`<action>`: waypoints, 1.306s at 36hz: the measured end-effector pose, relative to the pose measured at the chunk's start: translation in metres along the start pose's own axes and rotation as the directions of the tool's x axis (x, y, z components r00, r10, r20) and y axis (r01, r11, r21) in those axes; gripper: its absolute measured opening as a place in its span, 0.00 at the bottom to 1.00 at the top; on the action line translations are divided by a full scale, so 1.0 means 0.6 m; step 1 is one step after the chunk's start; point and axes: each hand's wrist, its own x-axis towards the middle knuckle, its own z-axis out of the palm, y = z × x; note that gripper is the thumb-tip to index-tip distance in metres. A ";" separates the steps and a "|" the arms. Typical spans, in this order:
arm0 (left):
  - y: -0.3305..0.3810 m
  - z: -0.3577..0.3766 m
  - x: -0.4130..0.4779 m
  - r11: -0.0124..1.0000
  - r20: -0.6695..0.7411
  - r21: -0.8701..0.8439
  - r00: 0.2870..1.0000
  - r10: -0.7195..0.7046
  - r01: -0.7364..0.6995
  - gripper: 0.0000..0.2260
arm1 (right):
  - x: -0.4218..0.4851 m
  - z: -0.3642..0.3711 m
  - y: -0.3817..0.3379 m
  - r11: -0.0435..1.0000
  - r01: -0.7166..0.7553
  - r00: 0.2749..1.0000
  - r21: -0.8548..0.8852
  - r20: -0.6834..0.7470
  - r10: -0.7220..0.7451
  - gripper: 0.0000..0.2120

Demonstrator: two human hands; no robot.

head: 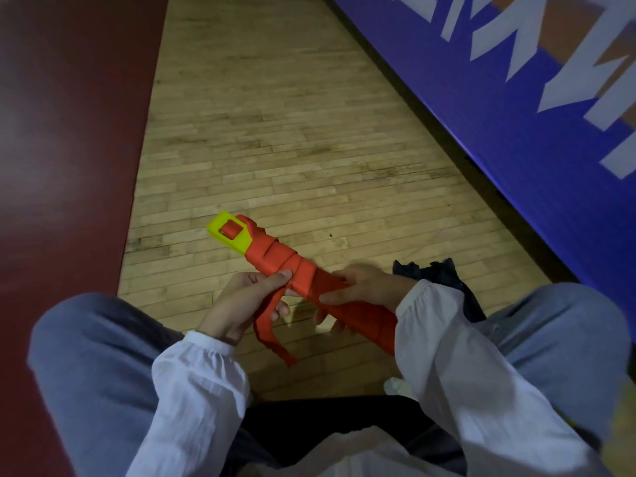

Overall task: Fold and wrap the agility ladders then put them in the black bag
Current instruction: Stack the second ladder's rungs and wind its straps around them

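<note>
While the person sits on the wooden floor (292, 149) with knees raised in grey trousers (89, 356), the folded agility ladder (272, 256) is held in the air between both hands, just above the floor and in front of the lap. It forms one long bundle slanting from upper left to lower right, with its yellow rung end (241, 245) sticking out at the far left and an orange strap (309, 280) wound round the rest in overlapping turns. The left hand (241, 301) grips the bundle near its middle, thumb laid across the top of the wraps and fingers curled beneath, and the loose strap tails (272, 335) hang down through that hand toward the floor. The right hand (368, 287) is closed round the bundle just beside the left, fingers over the top and thumb pointing along it; the bundle's near end runs under the white sleeve (447, 356). The black bag (444, 273) lies crumpled on the floor just behind the right wrist, partly hidden by it. A blue panel (499, 80) with large white letters borders the floor on the right, and a dark red band (69, 132) borders it on the left.
</note>
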 end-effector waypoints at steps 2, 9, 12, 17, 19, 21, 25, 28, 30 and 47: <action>-0.002 -0.003 -0.001 1.000 0.015 -0.024 1.000 -0.020 0.021 0.14 | 0.004 0.003 0.000 0.998 0.017 1.000 -0.067 -0.022 -0.019 0.13; -0.004 -0.008 0.004 0.995 0.056 -0.050 0.994 -0.089 0.092 0.13 | 0.010 0.008 0.006 0.989 0.058 0.990 -0.134 -0.123 -0.074 0.18; -0.001 -0.006 0.005 0.995 0.036 -0.038 0.995 -0.094 0.095 0.13 | 0.007 0.012 0.006 0.981 0.077 0.977 -0.177 -0.181 -0.109 0.18; 0.004 -0.004 0.007 0.994 0.007 -0.003 0.994 -0.112 0.112 0.15 | 0.011 0.022 0.014 0.955 0.109 0.930 -0.275 -0.312 -0.196 0.20; 0.005 -0.002 0.007 0.994 -0.003 0.017 0.994 -0.112 0.112 0.16 | 0.011 0.029 0.016 0.935 0.119 0.899 -0.334 -0.364 -0.244 0.19; 0.007 0.001 0.006 0.993 -0.023 0.036 0.994 -0.108 0.108 0.16 | 0.009 0.039 0.018 0.906 0.108 0.864 -0.408 -0.412 -0.289 0.17; 0.007 0.008 0.005 0.994 -0.089 0.051 0.991 -0.097 0.102 0.19 | 0.011 0.057 0.023 0.838 0.048 0.776 -0.544 -0.508 -0.374 0.19; 0.006 0.013 0.005 0.994 -0.155 0.028 0.982 -0.104 0.109 0.21 | 0.013 0.066 0.025 0.779 0.004 0.734 -0.627 -0.527 -0.428 0.19; 0.006 0.015 0.006 0.993 -0.187 0.013 0.976 -0.112 0.116 0.21 | 0.012 0.070 0.024 0.758 -0.006 0.721 -0.652 -0.528 -0.449 0.19; -0.002 0.012 0.003 0.987 -0.251 0.069 0.960 -0.127 0.148 0.21 | 0.001 0.045 0.009 0.988 -0.039 0.979 -0.152 -0.203 0.008 0.26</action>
